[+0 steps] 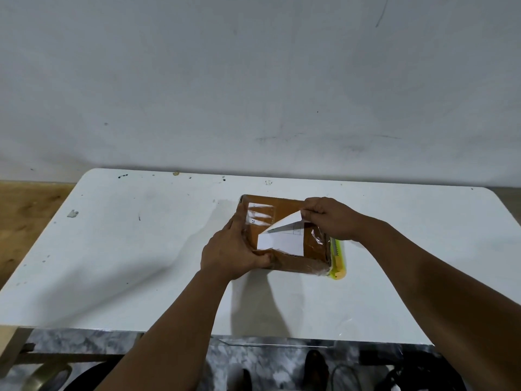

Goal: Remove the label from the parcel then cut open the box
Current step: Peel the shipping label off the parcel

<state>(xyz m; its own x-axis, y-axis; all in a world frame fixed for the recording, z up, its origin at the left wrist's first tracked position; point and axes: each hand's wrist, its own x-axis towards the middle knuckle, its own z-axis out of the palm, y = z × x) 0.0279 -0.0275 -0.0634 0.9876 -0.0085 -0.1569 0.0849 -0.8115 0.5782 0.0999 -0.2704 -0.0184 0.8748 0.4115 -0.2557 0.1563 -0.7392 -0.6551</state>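
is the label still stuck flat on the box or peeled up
Partly peeled: the right hand lifts one corner of the label; its near part lies flat on the box.

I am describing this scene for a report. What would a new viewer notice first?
First, the brown box at the middle of the white table, with the right hand peeling its white label up from the far right corner. The left hand steadies the box's left side; a yellow-green cutter lies right beside it.

Your left hand (229, 251) sits mid-frame, fingers extended, thumb clamped; your right hand (331, 218), just right of it, pinches with fingertips.
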